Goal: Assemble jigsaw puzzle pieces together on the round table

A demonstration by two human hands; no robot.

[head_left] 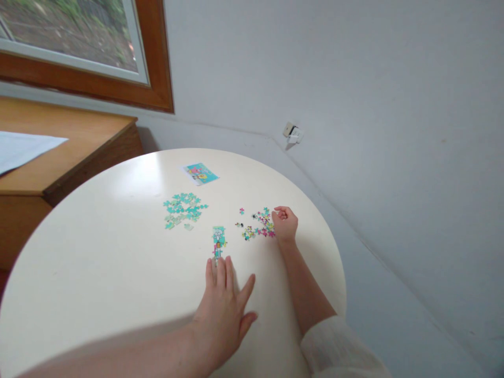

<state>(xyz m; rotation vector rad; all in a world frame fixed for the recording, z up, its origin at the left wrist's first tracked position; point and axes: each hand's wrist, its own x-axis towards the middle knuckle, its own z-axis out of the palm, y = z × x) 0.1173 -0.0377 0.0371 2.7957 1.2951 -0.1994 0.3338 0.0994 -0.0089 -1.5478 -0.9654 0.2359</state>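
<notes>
My left hand (223, 304) lies flat and open on the round cream table (98, 273), fingertips touching the near end of a joined strip of puzzle pieces (218, 241). My right hand (285, 224) is curled, fingers pinched at the edge of a loose pile of pink, yellow and teal pieces (260, 224); what it pinches is too small to make out. A separate cluster of teal pieces (183, 210) lies to the left of the strip.
A small picture card (200, 173) lies at the table's far side. A wooden desk (59, 152) with white paper (23, 148) stands at the left under a framed window. A grey wall with a white socket (293, 134) runs behind the table.
</notes>
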